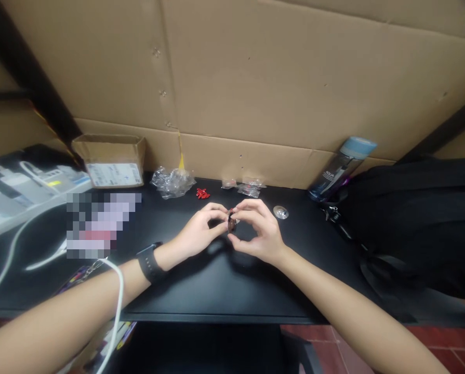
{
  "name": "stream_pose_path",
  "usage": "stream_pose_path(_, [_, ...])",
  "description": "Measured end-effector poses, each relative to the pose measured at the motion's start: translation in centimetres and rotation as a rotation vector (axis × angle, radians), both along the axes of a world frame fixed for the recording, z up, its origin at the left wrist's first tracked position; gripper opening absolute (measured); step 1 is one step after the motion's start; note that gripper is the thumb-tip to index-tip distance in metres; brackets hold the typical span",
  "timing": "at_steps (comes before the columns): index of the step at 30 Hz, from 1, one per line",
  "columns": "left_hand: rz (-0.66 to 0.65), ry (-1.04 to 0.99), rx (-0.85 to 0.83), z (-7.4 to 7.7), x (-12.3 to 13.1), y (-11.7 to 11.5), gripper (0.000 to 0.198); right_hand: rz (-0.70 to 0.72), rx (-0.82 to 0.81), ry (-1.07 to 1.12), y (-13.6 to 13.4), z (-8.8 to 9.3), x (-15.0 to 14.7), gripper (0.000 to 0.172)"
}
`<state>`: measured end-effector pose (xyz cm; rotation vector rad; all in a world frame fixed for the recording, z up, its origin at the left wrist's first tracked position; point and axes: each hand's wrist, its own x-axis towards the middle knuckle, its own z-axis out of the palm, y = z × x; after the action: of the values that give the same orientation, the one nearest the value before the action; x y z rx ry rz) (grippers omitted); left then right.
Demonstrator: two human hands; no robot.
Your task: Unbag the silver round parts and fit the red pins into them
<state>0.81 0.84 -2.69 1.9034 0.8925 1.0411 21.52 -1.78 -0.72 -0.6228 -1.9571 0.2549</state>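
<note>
Makeshift assembly workstation: a black counter (pixel 216 280) walled by cardboard sheets (pixel 279 78), with a small parts box (pixel 111 158), plastic bags (pixel 172 182) and loose red pieces (pixel 202 194).

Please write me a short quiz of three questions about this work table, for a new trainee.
1. True or false: the left hand and the right hand hold the small dark round part together.
2. The small pieces lying on the black table behind the hands are: A. blue B. red C. green
3. Which wrist wears the black watch?
Key: 1 true; 2 B; 3 the left wrist.
</note>
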Motion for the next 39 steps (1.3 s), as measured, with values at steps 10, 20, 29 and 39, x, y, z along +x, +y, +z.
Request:
stream_pose_path(10, [-0.004,-0.043,-0.039,0.8,-0.1,-0.5,0.019,-0.021,-0.08,0.009,-0.2,-0.2,0.0,0.045])
stream_pose_path(20, [0.004,-0.048,-0.064,0.9,0.2,-1.1,0.015,0.004,-0.057,0.092,-0.5,-0.4,-0.3,0.049])
stream_pose_path(29, [0.169,0.142,0.251,1.4,0.2,-2.0,0.008,-0.001,-0.099,0.114,-0.8,-0.3,-0.6,0.043])
stream_pose_path(39, [0.078,0.031,0.168,1.2,0.2,-1.8,0.014,-0.039,-0.085,0.089,-0.7,-0.5,-0.5,0.04])
